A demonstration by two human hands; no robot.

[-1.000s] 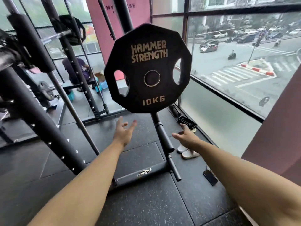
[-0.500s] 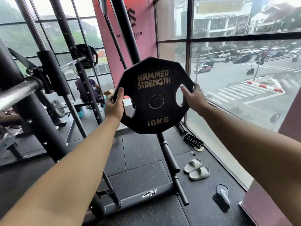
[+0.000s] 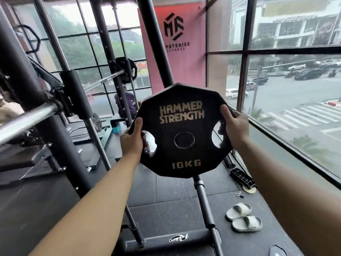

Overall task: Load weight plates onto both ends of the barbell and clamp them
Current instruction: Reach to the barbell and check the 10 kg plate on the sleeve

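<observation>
A black 10 kg weight plate (image 3: 181,115), marked Hammer Strength, is held upright in front of me. My left hand (image 3: 132,138) grips its left edge through the left cut-out. On the right edge my right hand (image 3: 234,124) holds it by the other cut-out. The barbell's bare steel sleeve (image 3: 25,121) juts out at the left, resting in the black rack (image 3: 73,93). At the bar's far end another black plate (image 3: 127,70) is on the bar.
A slanted rack post (image 3: 204,198) rises behind the plate. Pale slippers (image 3: 243,217) and a black tray (image 3: 241,178) lie on the rubber floor by the window (image 3: 295,100). A person (image 3: 127,104) sits beyond the rack.
Both hands rose from below and took hold of the plate's two sides. The plate now sits closer to me and lower in view, held between my hands.
</observation>
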